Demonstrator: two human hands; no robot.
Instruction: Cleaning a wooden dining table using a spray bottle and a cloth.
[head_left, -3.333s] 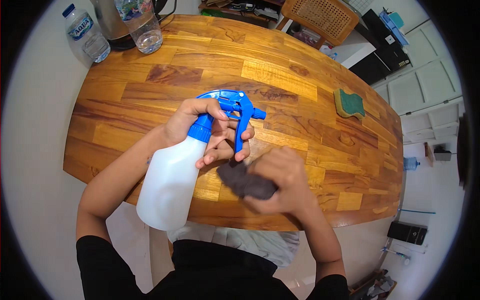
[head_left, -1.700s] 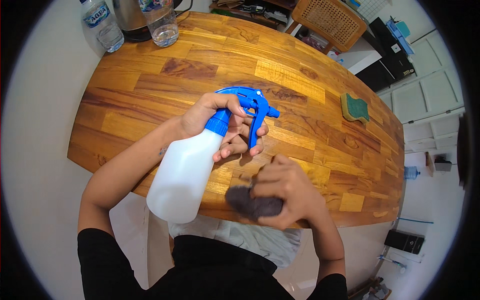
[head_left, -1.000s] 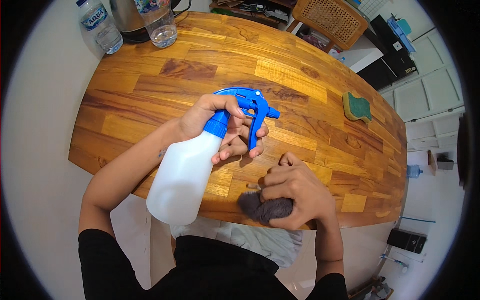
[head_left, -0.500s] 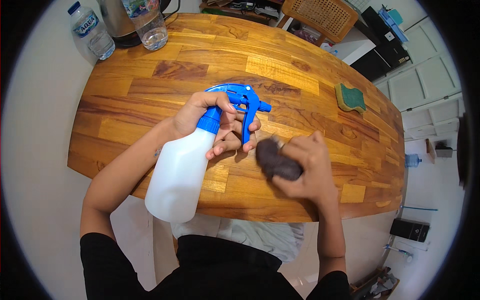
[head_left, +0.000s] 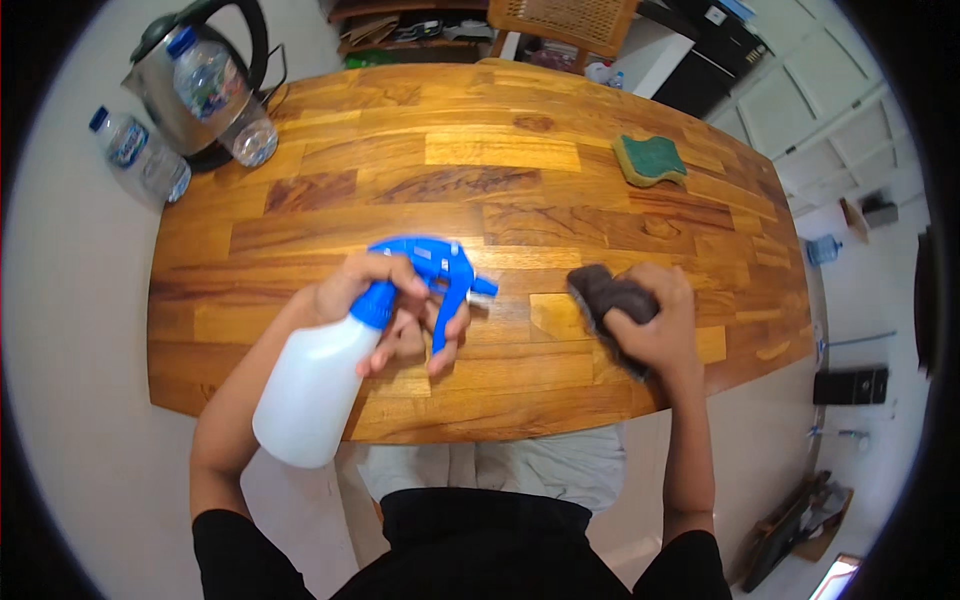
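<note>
Head view: white spray bottle (head_left: 312,385) with blue trigger head above wooden table (head_left: 400,180), left hand (head_left: 385,310) fingers wrapped round neck and trigger, right hand (head_left: 655,320) fingers clamped on dark cloth (head_left: 600,292) pressed to tabletop, cloth now farther right and further from table's near edge than half a second ago.

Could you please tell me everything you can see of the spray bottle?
The spray bottle has a white, plain plastic body and a blue trigger head with a small white nozzle tip. The left hand grips its neck, fingers on the trigger. It is tilted, base toward the person and past the table's near edge, nozzle pointing right toward the dark cloth under the right hand.
</note>
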